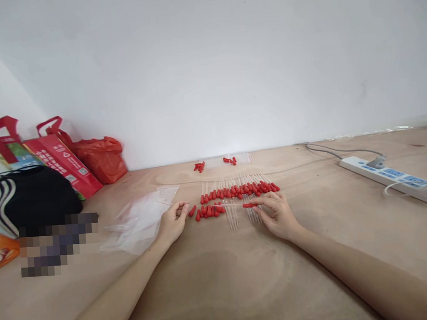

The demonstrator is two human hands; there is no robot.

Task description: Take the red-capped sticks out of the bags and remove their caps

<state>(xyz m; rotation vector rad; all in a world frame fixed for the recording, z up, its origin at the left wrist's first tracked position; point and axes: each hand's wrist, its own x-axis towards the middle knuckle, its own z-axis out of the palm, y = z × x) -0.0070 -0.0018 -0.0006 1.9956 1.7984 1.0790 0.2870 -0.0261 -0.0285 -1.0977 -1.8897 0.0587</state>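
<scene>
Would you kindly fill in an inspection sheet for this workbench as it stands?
Surface: pale wooden table.
Work items: row of red-capped droppers; loose red caps in front of it.
Clutter: clear plastic bag at left; small cap piles near the wall.
Hands: left hand curled beside the loose caps, grip unclear; right hand pinches one dropper by its cap.
Cables: power strip at right, grey cable and white cable plugged in.
Surroundings: white wall; red bags and black striped bag at far left.
</scene>
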